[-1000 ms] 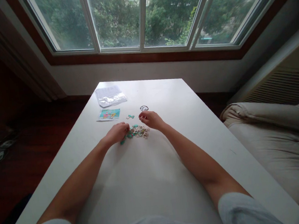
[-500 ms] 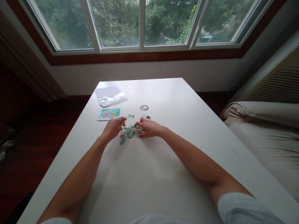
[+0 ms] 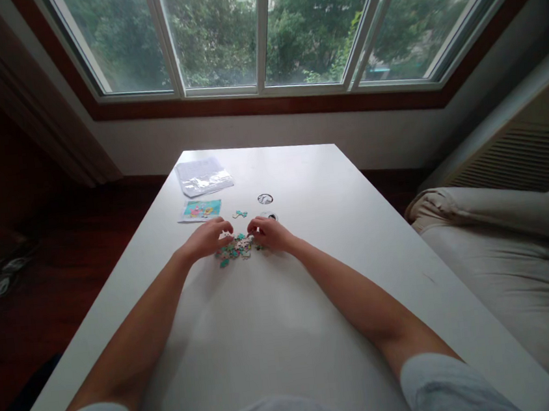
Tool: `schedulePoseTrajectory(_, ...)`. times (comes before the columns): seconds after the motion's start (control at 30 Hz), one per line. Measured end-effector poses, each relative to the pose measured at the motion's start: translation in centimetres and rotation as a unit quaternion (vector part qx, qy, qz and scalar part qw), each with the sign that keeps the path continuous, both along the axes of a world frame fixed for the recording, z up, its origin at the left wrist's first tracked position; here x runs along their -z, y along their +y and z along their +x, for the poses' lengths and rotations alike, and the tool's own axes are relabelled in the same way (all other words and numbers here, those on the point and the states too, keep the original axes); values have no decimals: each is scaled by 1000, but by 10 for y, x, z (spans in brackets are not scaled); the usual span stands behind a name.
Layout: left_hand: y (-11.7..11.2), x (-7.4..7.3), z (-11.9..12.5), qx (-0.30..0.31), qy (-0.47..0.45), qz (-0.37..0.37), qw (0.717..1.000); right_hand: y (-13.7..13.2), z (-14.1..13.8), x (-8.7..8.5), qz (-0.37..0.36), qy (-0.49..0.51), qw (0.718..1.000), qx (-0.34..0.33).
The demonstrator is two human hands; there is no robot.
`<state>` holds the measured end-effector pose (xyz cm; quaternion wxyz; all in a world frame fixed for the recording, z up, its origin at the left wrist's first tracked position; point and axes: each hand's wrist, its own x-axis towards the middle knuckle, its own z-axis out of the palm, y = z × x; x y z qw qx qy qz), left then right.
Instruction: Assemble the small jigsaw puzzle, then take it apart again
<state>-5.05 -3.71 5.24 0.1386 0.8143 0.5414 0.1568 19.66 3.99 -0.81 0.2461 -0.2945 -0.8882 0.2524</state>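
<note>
1. Left hand (image 3: 207,239): palm down at the left edge of the pieces, fingers curled, tips turned in toward the heap. I cannot tell whether a piece sits between thumb and forefinger; the tips are too small and close together to read.

2. Right hand (image 3: 268,232): mirrors the left at the right edge of the heap, fingers bent, tips on or just above the pieces. I cannot tell whether it grips anything either.

3. Pieces (image 3: 236,249): small jigsaw pieces, teal and pale, loose in a low heap on the table (image 3: 278,336), between my two hands and touching both.

4. Joined bit (image 3: 240,213): a few teal pieces lying apart, just beyond the heap.

5. Card (image 3: 200,210): printed picture, flat, beyond my left hand.

6. Bag (image 3: 203,176): clear plastic, crumpled, farther back near the table's far left corner.

7. Ring (image 3: 264,198): small round thing beyond my right hand; what it is I cannot say.

8. Couch (image 3: 495,254): pale, beside the table on my right.

9. Step in hand, by my judgement: working through the loose heap with both sets of fingertips.

10. Next move, by my judgement, calls for a narrow pinch on one piece alone, lifted clear without dragging its neighbours, since they overlap.
</note>
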Motion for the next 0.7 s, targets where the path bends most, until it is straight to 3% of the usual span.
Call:
schedulePoseTrajectory(0.1,-1,1,2,49,-1,15,999,8,1,8,-66,84,993,41)
schedulePoseTrajectory(0.23,-5,8,5,77,37,-30,996,13,4,13,-181,152,969,72)
schedulePoseTrajectory(0.47,-17,7,15,38,126,-63,989,5,7,1,-318,207,925,-11)
schedulePoseTrajectory(0.7,-13,3,18,18,103,-65,992,-13,9,-28,-296,222,924,-93)
